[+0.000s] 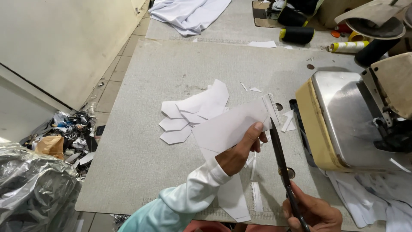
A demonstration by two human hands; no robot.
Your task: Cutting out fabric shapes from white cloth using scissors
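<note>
— So, what has each hand got?

— Left hand (238, 150) grips a white cut piece (229, 128) of stiff fabric or paper — thumb on top near the upper edge, the other fingers curled beneath, so the sheet is pinched between them. It is held up off the table (141, 172), tilted, with its far end pointing toward the sewing machine (343, 120).

— And the right?

— Right hand (311, 212) sits low at the bottom edge, fingers closed about the handles of a pair of dark scissors (281, 161). Blades run up and away, the tip just beside the sheet's right edge, next to the left thumb. Whether the blades are parted I cannot tell; they read as one thin line.

— Why hold the sheet in the air rather than flat?

— My guess: lifted like that, the edge hangs free for the blades to meet it, and the thumb close to that edge keeps it from flopping.

— What lies under it?

— A loose stack of pointed white shapes (189, 114) on the table just left of the held piece — similar outlines, overlapped, as if laid aside together. Narrow white trimmings (255, 195) lie below and right of the hand, near where the blades are.

— Anything further off?

— Dark thread cones (297, 35) and a yellow-ended spool (346, 46) at the far side, white cloth (189, 13) heaped at the far edge, more white cloth (373, 197) draped below the machine. On the floor to the left, a litter of scraps (71, 133) beside a silvery plastic bag (30, 184).
</note>
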